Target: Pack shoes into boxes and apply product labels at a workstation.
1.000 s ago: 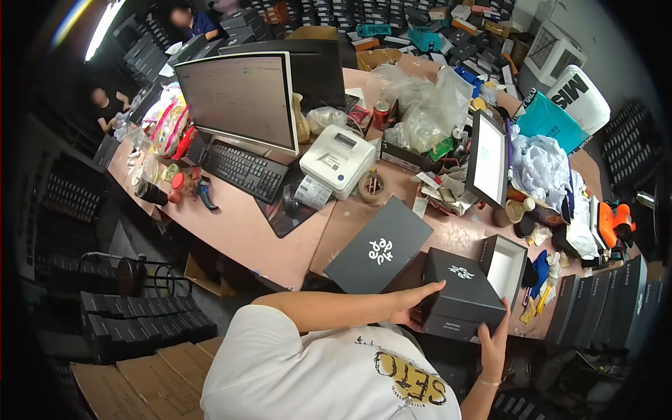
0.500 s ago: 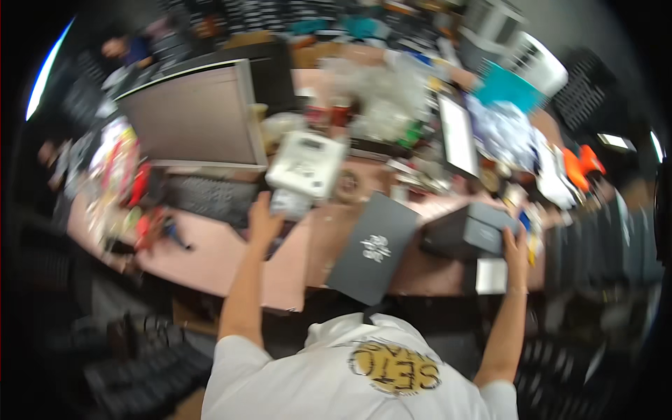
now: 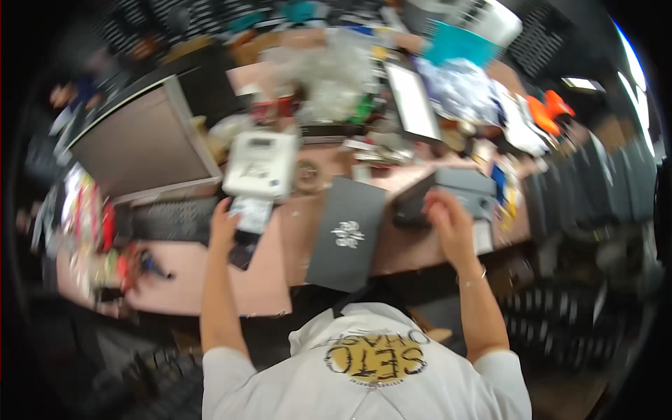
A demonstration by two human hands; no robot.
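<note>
A white label printer [image 3: 260,166] stands left of centre, with a white label [image 3: 250,214] at its near edge. My left hand [image 3: 225,224] is beside that label; blur hides whether its fingers grip it. A dark flat item [image 3: 242,253] lies just below the label. In the middle, a flat dark grey panel or box lid [image 3: 344,241] with white printing reaches the table's front edge. My right hand [image 3: 451,222] is in front of a dark grey box [image 3: 458,187], fingers loosely bent and apart, with nothing visible in them. A small white square [image 3: 482,236] is beside this hand.
A monitor [image 3: 143,143] and black keyboard [image 3: 175,218] occupy the left. Behind the printer lie clear plastic bags [image 3: 329,77], a tape roll [image 3: 306,175] and a white-faced tablet-like panel [image 3: 413,101]. Crumpled plastic [image 3: 462,91] and orange items [image 3: 549,112] are at right. Dark crates [image 3: 588,178] stand beyond.
The whole view has swung, shifting the table leftward in the picture. My right hand has come off the dark grey box's right side to its front. My left hand stays by the label.
</note>
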